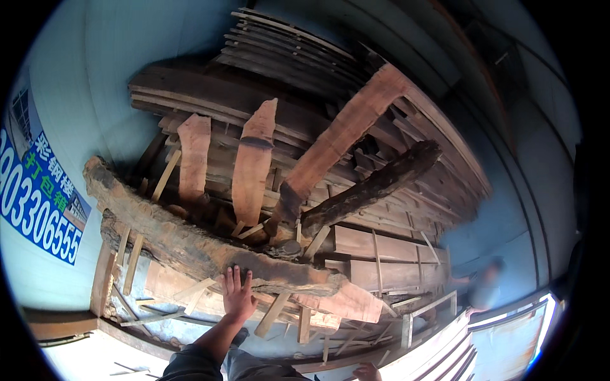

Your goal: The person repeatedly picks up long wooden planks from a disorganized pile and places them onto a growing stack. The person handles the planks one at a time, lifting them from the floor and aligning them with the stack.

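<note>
A: Where are the hands?

B: The left hand (237,293) is raised with fingers spread wide, palm flat against the lower edge of a long rough log slab (190,238) that lies across the front of the timber stack (298,127). It grips nothing; it only presses on the bark face. The right hand (366,371) shows only at the bottom edge of the view, near a pale board (432,355); whether it is closed on anything I cannot tell.

A: And the slab itself?

B: It runs from the stack's left end, high up, down toward the middle, resting on thin spacer sticks (132,260) and reddish planks (254,165). A dark charred-looking beam (372,187) leans just above its right end.

A: What could go wrong?

B: The slab looks heavy and sits on loose sticks. A push from one open palm could roll it off the front edge toward the person's legs. The leaning planks above might slide too. Splinters are likely on bare skin. Another person (486,286) stands at the stack's right end, possibly within reach of a falling board.
</note>
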A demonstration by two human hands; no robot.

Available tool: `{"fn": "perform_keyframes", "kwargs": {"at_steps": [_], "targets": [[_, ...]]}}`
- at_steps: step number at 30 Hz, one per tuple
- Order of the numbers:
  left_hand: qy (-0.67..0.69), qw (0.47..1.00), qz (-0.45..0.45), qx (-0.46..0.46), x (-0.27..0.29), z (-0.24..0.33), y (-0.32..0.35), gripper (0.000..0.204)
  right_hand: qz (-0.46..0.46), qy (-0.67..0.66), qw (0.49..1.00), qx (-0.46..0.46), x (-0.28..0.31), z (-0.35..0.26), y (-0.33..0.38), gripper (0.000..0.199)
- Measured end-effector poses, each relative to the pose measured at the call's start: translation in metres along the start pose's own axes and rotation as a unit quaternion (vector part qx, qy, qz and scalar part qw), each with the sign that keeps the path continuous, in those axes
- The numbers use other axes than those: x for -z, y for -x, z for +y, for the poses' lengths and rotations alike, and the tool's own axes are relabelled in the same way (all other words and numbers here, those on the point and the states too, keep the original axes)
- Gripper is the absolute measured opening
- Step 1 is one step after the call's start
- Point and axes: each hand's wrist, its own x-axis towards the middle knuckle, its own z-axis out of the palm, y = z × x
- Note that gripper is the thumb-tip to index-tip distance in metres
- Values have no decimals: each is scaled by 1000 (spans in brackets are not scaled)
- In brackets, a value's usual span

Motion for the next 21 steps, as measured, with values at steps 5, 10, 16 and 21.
{"fn": "perform_keyframes", "kwargs": {"at_steps": [5, 10, 16, 21], "targets": [[-28, 1000, -9, 3, -9, 3, 1, 101, 22, 84, 995, 43, 0, 7, 30, 41], [-35, 999, -14, -9, -10, 5, 4, 102, 30, 194, 975, 107, 5, 26, 69, 42], [-50, 998, -42, -8, 0, 11, 4, 99, 96, 17, 994, 40, -18, 68, 87, 44], [-79, 996, -38, -17, -12, 6, 6, 104, 100, -3, 995, 16, -27, 89, 92, 46]]}}
